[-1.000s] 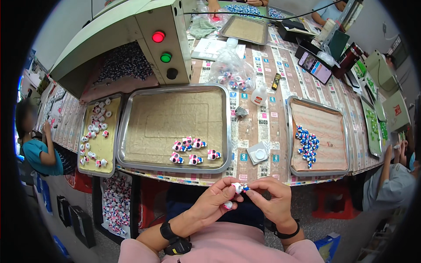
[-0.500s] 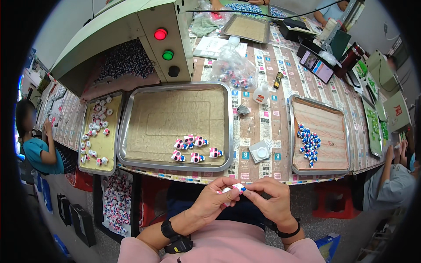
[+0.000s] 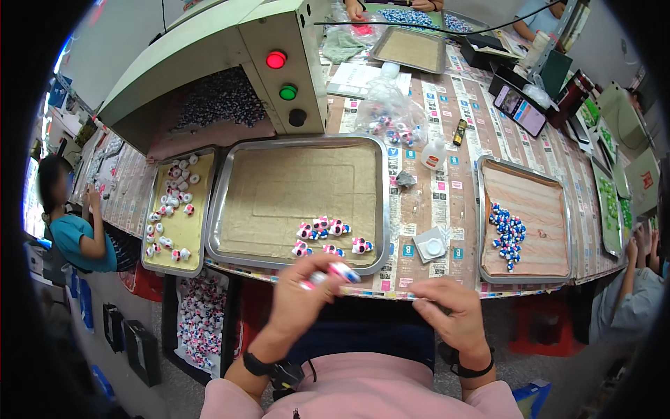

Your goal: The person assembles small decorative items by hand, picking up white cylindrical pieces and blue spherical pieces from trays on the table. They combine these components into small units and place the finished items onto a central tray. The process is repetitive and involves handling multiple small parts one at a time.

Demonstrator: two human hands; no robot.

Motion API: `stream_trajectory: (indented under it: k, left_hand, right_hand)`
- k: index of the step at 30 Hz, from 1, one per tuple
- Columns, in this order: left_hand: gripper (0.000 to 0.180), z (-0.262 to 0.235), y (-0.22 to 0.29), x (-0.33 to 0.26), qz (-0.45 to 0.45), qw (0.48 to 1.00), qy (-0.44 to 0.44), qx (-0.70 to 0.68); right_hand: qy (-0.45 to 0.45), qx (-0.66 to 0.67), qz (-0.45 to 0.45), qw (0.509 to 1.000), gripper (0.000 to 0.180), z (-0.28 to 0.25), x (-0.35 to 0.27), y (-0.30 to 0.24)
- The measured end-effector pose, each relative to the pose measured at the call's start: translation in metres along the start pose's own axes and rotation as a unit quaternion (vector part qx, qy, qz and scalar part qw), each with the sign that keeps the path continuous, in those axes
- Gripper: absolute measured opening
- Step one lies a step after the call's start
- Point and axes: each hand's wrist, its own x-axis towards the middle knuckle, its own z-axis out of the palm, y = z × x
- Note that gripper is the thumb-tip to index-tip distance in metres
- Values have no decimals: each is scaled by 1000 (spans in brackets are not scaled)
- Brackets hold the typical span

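My left hand (image 3: 301, 297) is closed on a small toy figure (image 3: 343, 272) in pink, white and blue, blurred by motion, just over the front edge of the big metal tray (image 3: 382, 209). A rounded white piece (image 3: 317, 278) also sits in its fingers. My right hand (image 3: 455, 311) is apart from it, at the table's front edge, with thumb and fingers drawn together; a tiny pale spot shows at the tips, too small to name. Several finished-looking toy figures (image 3: 320, 223) with dark eye patches stand in two rows in the big tray.
A narrow tray (image 3: 199, 241) of white heads is left, a tray (image 3: 530, 230) of small blue-and-white pieces right. A glue bottle (image 3: 433, 153), a white dish (image 3: 434, 247) and a phone (image 3: 520, 112) lie beyond. A machine (image 3: 296, 70) stands behind; people work at both sides.
My hands have come apart. The left has moved up and left toward the big tray with the toy figure; the right stays near its place. The whole view has shifted slightly.
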Motion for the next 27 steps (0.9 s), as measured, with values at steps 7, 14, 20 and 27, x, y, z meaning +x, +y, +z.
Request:
stream_trajectory:
  k: [7, 14, 20, 27]
  left_hand:
    - [23, -85, 14, 39, 190, 874, 134, 427]
    - [25, -88, 8, 43, 199, 865, 152, 436]
    - [16, -64, 15, 22, 72, 991, 101, 50]
    - [8, -8, 10, 3, -134, 935, -164, -283]
  right_hand:
    - [212, -142, 26, 967, 18, -40, 0, 24]
    - [253, -280, 63, 924, 20, -84, -1, 60]
    - [216, -351, 41, 910, 23, -86, 7, 76]
    - [189, -367, 59, 909, 26, -85, 13, 83]
